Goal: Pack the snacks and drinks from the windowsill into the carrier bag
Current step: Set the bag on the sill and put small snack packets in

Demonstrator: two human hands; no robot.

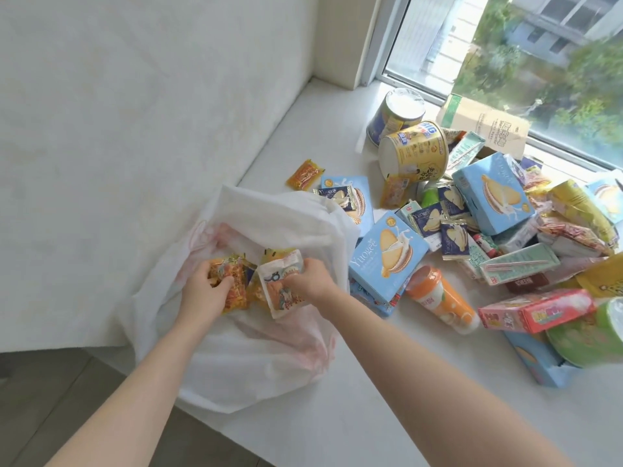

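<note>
Bright daylight from window point(505, 52), upper right; soft faint shadows on sill point(337, 416). Wide-angle bending at edges. Slight blur throughout; outdoor view smeared.

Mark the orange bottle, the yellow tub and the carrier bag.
orange bottle point(441, 301), head view, middle of its body.
yellow tub point(416, 146), head view, its side wall.
carrier bag point(276, 212), head view, bare far wall.

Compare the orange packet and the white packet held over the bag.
The crinkly orange-and-yellow plastic packet is gripped by the left hand; the flat white cartoon-printed packet is held by the right hand. The orange one looks bunched and creased; the white one lies flat, printed face up. Both sit in the open mouth of the white fabric carrier bag, not yet released.
</note>
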